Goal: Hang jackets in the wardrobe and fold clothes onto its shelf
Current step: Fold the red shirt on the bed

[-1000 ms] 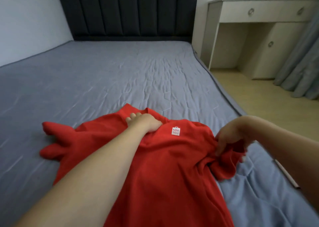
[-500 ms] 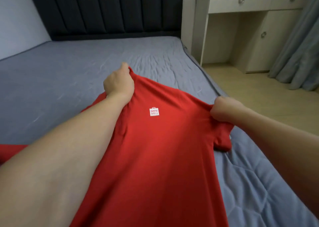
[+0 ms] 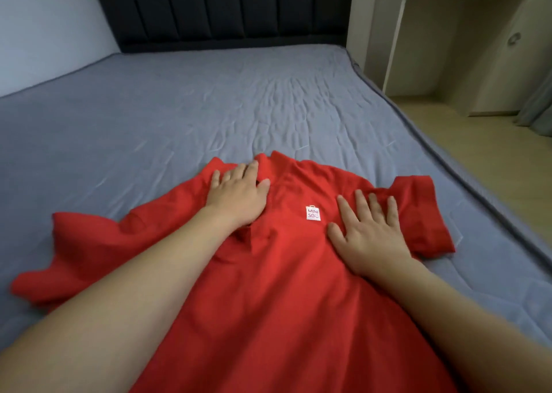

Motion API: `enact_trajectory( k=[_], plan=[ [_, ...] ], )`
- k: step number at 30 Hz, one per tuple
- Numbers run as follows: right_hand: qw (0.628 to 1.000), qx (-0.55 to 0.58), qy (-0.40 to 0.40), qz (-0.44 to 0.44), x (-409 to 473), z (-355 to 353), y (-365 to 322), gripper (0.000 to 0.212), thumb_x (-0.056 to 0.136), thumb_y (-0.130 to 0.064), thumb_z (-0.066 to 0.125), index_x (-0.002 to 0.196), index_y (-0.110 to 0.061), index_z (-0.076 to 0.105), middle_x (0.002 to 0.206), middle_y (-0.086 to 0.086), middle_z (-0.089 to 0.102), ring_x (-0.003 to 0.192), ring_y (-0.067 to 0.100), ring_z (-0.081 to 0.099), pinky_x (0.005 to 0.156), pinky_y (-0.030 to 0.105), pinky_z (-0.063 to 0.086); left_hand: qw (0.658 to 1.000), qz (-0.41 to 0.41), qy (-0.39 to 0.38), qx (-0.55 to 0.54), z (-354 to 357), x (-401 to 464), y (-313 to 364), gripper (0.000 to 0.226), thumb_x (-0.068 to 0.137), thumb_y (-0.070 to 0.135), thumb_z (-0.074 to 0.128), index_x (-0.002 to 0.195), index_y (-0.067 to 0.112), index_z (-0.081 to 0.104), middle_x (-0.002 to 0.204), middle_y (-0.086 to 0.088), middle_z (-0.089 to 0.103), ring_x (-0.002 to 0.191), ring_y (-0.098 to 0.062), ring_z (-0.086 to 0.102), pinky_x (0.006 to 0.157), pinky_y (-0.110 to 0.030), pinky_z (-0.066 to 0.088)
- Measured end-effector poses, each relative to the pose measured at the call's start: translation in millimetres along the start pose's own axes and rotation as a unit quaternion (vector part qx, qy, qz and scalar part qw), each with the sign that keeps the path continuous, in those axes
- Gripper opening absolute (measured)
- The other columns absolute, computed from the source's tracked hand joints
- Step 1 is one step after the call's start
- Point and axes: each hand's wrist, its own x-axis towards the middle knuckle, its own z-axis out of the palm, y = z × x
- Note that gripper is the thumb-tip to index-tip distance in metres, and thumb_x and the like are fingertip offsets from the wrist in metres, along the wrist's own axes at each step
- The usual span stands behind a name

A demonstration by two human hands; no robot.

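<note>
A red short-sleeved polo shirt with a small white logo patch lies spread face up on the bed, collar toward the headboard. My left hand lies flat on the shirt beside the collar, fingers straight. My right hand presses flat on the chest to the right of the patch, fingers spread. The right sleeve lies flat beside my right hand. The left sleeve is crumpled out to the left. No wardrobe or hanger is in view.
The bed has a grey-blue sheet and a dark padded headboard. A pale dressing table stands to the right on a wooden floor, with a grey curtain beyond it. A white wall runs along the left.
Both hands gripped the shirt by its shoulders and lifted it taut half a second ago. Now the shirt lies on the bed and both hands have let go, resting flat on it.
</note>
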Motion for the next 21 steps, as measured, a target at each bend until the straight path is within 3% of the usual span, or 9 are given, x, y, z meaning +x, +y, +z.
enact_trajectory(
  k=[3, 5, 7, 9, 12, 16, 18, 21],
  plan=[
    [0.995, -0.096, -0.036, 0.009, 13.0, -16.7, -12.0, 0.073, 0.089, -0.057, 0.016, 0.153, -0.021, 0.018, 0.16, 0.016, 0.012, 0.147, 0.035, 0.005, 0.11, 0.056, -0.019, 0.999, -0.025, -0.019, -0.04, -19.6, -20.2, -49.0, 0.052, 0.1, 0.049, 0.026, 0.144, 0.025, 0.04, 0.154, 0.0, 0.035, 0.142, -0.024, 0.031, 0.117, -0.048, 0.017],
    [0.993, -0.114, -0.019, -0.018, 23.4, -28.3, -29.6, 0.07, 0.091, -0.052, 0.02, 0.15, -0.014, 0.026, 0.159, 0.015, 0.014, 0.147, 0.032, 0.007, 0.111, 0.058, -0.016, 0.994, -0.081, -0.053, -0.04, -29.5, -27.7, -76.4, 0.053, 0.099, 0.052, 0.028, 0.147, 0.029, 0.034, 0.157, 0.0, 0.029, 0.143, -0.028, 0.027, 0.117, -0.048, 0.017],
    [0.997, -0.043, 0.031, -0.053, 40.1, -40.2, -52.4, 0.066, 0.093, -0.048, 0.024, 0.15, -0.013, 0.027, 0.159, 0.011, 0.018, 0.147, 0.026, 0.012, 0.115, 0.056, -0.01, 0.991, -0.107, -0.084, -0.007, -31.1, -29.2, -88.3, 0.058, 0.098, 0.054, 0.03, 0.151, 0.033, 0.022, 0.159, -0.003, 0.022, 0.143, -0.033, 0.02, 0.116, -0.051, 0.014],
    [0.995, 0.036, 0.055, -0.079, 57.9, -43.6, -75.0, 0.065, 0.096, -0.049, 0.024, 0.151, -0.016, 0.022, 0.16, 0.008, 0.018, 0.148, 0.022, 0.012, 0.116, 0.052, -0.008, 0.992, -0.107, -0.063, 0.029, -29.2, -21.5, -82.8, 0.064, 0.096, 0.057, 0.034, 0.152, 0.032, 0.018, 0.156, -0.007, 0.021, 0.142, -0.034, 0.018, 0.113, -0.055, 0.013],
    [0.993, 0.067, 0.021, -0.099, 72.9, -17.6, -90.9, 0.061, 0.099, -0.049, 0.021, 0.154, -0.022, 0.013, 0.162, 0.003, 0.01, 0.149, 0.018, 0.006, 0.119, 0.046, -0.006, 0.994, -0.042, -0.029, 0.096, -27.4, 3.3, -68.7, 0.062, 0.092, 0.058, 0.041, 0.146, 0.029, 0.032, 0.149, -0.01, 0.028, 0.136, -0.033, 0.024, 0.109, -0.053, 0.018],
    [0.993, 0.108, 0.021, -0.046, 84.7, 17.9, -82.9, 0.063, 0.097, -0.053, 0.015, 0.154, -0.027, 0.009, 0.162, 0.0, 0.004, 0.149, 0.014, 0.001, 0.119, 0.042, -0.005, 0.989, 0.055, -0.053, 0.126, -27.3, 37.8, -67.4, 0.014, 0.094, 0.043, 0.05, 0.105, 0.036, 0.055, 0.13, -0.004, 0.043, 0.125, -0.03, 0.033, 0.098, -0.044, 0.024],
    [0.994, 0.098, 0.033, -0.045, 90.7, 23.4, -82.7, 0.065, 0.094, -0.054, 0.012, 0.154, -0.028, 0.009, 0.162, 0.001, 0.004, 0.149, 0.014, 0.001, 0.118, 0.042, -0.006, 0.991, 0.083, -0.004, 0.107, -31.1, 50.8, -69.8, 0.002, 0.091, 0.036, 0.053, 0.092, 0.036, 0.055, 0.122, -0.001, 0.044, 0.118, -0.028, 0.035, 0.09, -0.041, 0.022],
    [0.994, 0.092, 0.047, -0.036, 91.8, 26.2, -82.1, 0.066, 0.094, -0.053, 0.012, 0.154, -0.027, 0.008, 0.162, 0.001, 0.004, 0.149, 0.013, 0.001, 0.118, 0.042, -0.007, 0.975, 0.043, 0.208, 0.067, -22.5, 58.5, -61.4, 0.012, 0.087, 0.03, 0.058, 0.098, 0.026, 0.062, 0.119, -0.006, 0.045, 0.111, -0.032, 0.039, 0.089, -0.045, 0.025]
  ],
)
